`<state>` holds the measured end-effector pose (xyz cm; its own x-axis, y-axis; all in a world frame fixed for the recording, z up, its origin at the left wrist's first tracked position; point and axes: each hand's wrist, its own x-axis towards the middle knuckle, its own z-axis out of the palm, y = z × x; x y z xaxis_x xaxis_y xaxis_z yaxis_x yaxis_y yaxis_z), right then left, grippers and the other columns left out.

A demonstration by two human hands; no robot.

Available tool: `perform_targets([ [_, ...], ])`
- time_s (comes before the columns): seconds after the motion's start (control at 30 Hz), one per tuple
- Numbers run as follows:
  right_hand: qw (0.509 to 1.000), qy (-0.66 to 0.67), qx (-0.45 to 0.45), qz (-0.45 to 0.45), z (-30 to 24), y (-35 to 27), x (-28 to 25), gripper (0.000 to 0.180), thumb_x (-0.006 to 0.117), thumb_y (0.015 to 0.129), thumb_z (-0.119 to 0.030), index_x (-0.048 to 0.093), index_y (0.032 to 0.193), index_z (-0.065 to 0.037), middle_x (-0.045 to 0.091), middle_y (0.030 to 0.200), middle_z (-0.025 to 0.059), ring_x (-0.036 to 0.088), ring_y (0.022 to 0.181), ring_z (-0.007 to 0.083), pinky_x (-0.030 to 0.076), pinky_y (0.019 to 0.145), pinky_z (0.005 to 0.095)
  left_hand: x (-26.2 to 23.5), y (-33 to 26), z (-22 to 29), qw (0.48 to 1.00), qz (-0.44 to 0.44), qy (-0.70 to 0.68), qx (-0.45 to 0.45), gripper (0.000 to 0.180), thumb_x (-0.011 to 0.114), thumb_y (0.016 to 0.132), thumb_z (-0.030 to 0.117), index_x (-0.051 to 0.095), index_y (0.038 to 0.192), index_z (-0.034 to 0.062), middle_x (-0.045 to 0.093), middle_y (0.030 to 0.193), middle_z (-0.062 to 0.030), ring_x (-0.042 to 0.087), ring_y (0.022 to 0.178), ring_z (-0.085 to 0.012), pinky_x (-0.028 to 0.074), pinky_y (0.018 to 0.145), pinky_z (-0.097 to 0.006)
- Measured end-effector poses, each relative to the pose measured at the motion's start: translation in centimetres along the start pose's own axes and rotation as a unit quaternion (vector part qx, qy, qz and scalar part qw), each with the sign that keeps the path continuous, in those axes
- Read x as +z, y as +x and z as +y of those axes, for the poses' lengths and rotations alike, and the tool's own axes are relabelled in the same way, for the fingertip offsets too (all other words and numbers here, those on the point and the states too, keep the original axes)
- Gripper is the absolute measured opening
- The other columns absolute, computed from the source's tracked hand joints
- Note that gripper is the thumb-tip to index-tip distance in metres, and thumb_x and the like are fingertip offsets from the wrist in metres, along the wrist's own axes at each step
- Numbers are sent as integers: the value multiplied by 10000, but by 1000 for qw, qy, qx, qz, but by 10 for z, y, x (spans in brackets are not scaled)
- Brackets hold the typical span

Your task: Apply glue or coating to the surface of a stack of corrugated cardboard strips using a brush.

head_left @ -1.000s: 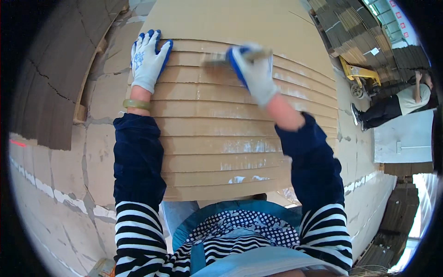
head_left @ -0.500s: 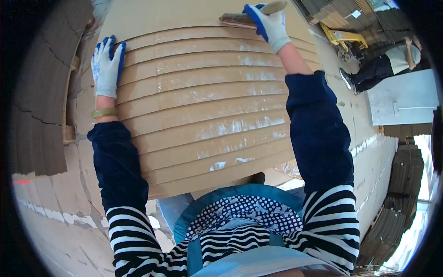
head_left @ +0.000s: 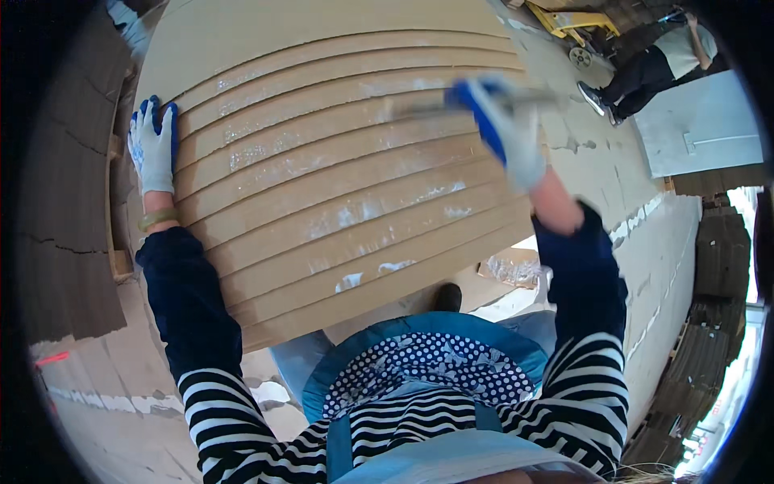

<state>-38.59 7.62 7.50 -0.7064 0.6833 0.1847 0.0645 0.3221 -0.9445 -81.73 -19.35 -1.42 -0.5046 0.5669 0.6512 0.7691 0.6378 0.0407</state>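
Overlapping brown cardboard sheets (head_left: 339,181) lie before me in a stepped row, their edges streaked with a wet, whitish paste. My left hand (head_left: 153,149), in a white glove with blue fingertips, rests with fingers spread on the left ends of the sheets. My right hand (head_left: 508,133), in a matching glove, is closed round a flat brush (head_left: 423,109) over the right side of the sheets. Motion smears the brush and this hand; whether the bristles touch the cardboard I cannot tell.
Tall stacks of dark cardboard (head_left: 64,169) stand on the left, and more cardboard piles (head_left: 717,266) at the right. A yellow pallet jack (head_left: 572,22), a person (head_left: 653,68) and a pale grey panel (head_left: 697,125) are at the upper right.
My right hand has brought the brush nearer to me and slightly right, from the far sheets. My left hand stays spread on the sheet ends. The view has shifted somewhat.
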Motion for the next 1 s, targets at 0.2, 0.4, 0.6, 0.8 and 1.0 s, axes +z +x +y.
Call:
perform_targets([
  [0.2,991,-23,-70,108,101,176,-66,236,629,827,-265,631,761,-38,575,606,-7,466,428,69,346,369,221,24,25,40,999,-21,-36,-17,491,454,882,433,479,1259,120,465,1289,-122,397,1200,-320,267,1025,-395],
  [0.4,992,82,-77,54,35,45,-17,186,574,872,-214,652,841,-48,649,722,12,452,420,30,316,362,176,7,11,3,999,-34,12,-13,497,446,880,446,488,1250,119,466,1285,-129,426,1170,-317,302,999,-393],
  [0.6,995,-66,75,-11,22,-147,-47,163,549,881,-134,617,916,10,649,847,87,549,598,95,419,490,203,9,14,20,998,-5,56,-7,505,414,874,478,540,1189,104,525,1218,-113,467,1123,-305,348,954,-392],
  [0.8,996,-61,59,22,-18,-104,-42,225,527,877,-92,561,1074,10,642,926,112,585,682,135,463,591,244,-7,12,1,996,-31,89,-5,538,404,872,497,519,1209,94,507,1235,-117,457,1131,-309,339,959,-394],
  [1.0,995,16,74,70,16,-41,-43,207,596,848,-215,621,871,-11,599,700,22,511,520,76,379,422,212,-27,-7,44,997,-32,72,-11,626,381,858,560,436,1293,112,407,1340,-120,365,1213,-349,244,1019,-447],
])
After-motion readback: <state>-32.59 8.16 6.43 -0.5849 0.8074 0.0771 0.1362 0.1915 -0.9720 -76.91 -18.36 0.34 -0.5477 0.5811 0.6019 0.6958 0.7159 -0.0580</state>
